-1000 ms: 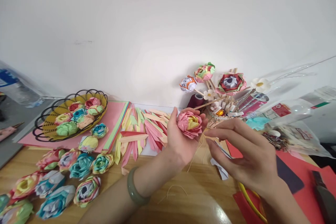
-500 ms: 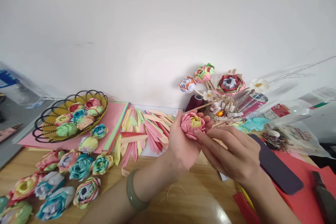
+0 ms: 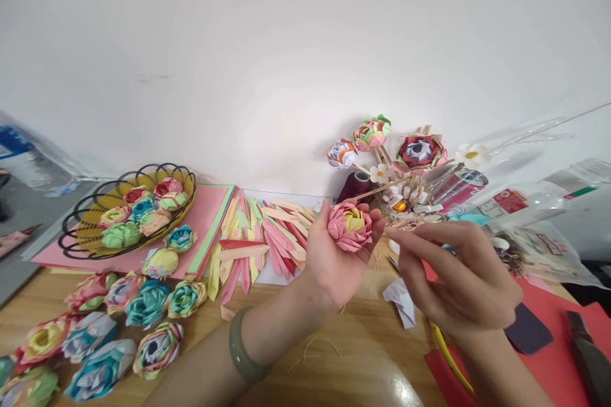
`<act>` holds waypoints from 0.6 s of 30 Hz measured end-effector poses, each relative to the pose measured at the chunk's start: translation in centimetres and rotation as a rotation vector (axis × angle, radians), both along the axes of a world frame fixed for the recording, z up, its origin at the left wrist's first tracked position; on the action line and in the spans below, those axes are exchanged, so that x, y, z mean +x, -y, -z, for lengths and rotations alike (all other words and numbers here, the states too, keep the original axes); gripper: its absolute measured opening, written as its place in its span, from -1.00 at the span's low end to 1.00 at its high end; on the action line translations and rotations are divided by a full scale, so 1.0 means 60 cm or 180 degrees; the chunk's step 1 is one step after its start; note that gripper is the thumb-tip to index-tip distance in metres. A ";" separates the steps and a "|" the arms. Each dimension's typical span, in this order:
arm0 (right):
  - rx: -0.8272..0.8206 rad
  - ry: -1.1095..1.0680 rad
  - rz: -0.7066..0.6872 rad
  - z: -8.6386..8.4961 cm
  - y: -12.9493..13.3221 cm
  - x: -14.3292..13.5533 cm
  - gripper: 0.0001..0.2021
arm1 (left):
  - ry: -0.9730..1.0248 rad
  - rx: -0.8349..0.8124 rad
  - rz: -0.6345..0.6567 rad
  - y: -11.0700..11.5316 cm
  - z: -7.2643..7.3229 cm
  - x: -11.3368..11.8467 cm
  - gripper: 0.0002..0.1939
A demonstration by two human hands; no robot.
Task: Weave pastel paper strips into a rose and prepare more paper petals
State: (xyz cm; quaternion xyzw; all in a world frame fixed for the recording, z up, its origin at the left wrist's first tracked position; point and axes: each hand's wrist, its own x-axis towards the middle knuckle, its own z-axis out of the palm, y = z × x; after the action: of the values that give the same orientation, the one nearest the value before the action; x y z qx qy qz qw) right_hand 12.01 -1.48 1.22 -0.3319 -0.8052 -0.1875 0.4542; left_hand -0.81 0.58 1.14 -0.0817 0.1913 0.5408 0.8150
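A pink paper flower with a yellow centre rests in my left hand, whose thumb and fingers curl round it. My right hand hovers to the right of the flower, apart from it. Its thumb and index finger are drawn close together, and whether anything thin lies between them is too small to tell. Left of my hands, folded paper strips in pink, yellow and peach lie in a heap.
A yellow and black basket holds paper flowers at the left, with several more flowers before it. Stemmed flowers stand behind my hands. At the right are a dark phone, red paper and a clear bottle.
My right hand has left the pink flower and moved right, uncovering a crumpled white paper on the table. My left hand still holds the flower in nearly the same place.
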 end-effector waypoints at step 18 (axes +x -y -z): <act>-0.1305 -0.0456 -0.0274 -0.011 0.013 -0.033 -0.82 | -0.1448 0.1480 -0.0676 0.017 0.006 0.008 -0.58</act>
State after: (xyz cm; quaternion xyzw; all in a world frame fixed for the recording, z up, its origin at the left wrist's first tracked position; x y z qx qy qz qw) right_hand 10.03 -2.24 1.85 -0.3951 -0.8056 0.0237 0.4409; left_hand -0.34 -0.43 0.79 0.2094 0.2302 0.6561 0.6875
